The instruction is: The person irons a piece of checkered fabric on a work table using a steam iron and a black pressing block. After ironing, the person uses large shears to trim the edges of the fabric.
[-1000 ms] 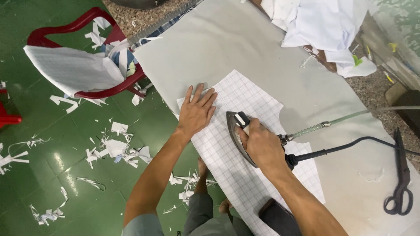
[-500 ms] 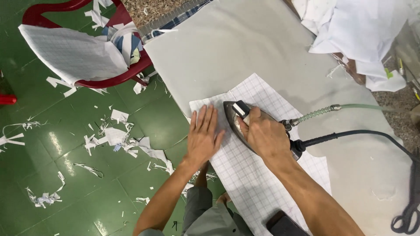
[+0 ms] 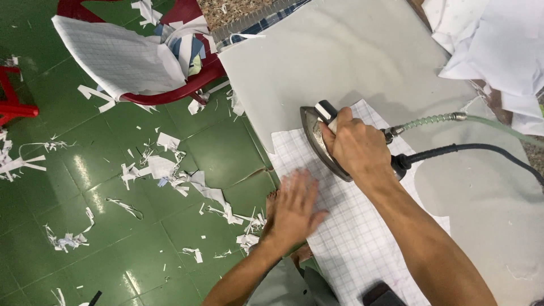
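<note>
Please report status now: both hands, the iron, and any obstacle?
Right hand grips iron. Left hand flat on checked fabric. Nothing blocking the iron.

No packages, signs or screens show anywhere in the frame — from the upper left corner to the lower right there is nothing of that kind. The one thing close to a label is a small white rectangular patch (image 3: 332, 121) on the dark handle just above centre — whether it bears any print cannot be told.
</note>
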